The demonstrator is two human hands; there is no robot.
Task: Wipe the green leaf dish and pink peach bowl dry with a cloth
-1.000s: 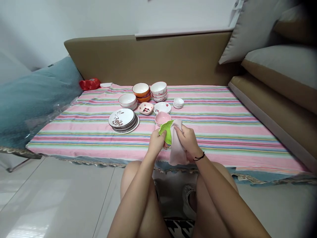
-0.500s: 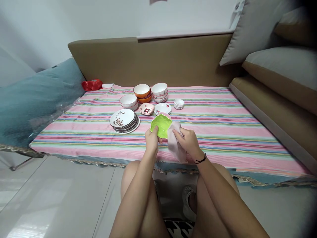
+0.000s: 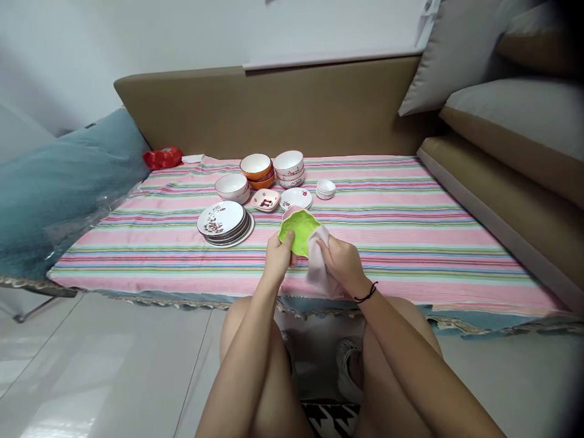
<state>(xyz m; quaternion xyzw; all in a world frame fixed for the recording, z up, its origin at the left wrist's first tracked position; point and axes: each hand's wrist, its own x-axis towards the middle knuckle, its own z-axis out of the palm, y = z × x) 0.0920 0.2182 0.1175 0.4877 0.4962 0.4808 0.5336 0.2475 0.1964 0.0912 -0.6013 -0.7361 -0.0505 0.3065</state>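
– Where is the green bowl (image 3: 299, 233) held?
– In the left hand (image 3: 278, 252), in front of stacked bowls (image 3: 289, 172); a pale rag (image 3: 318, 267) is pinched at its rim by the right hand (image 3: 345, 259)

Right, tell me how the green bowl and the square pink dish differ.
The green bowl has a wavy rim; the square pink dish has a rounded-square one. The green bowl is in the left hand; the square pink dish rests on the striped cloth. Both show their insides to the camera.
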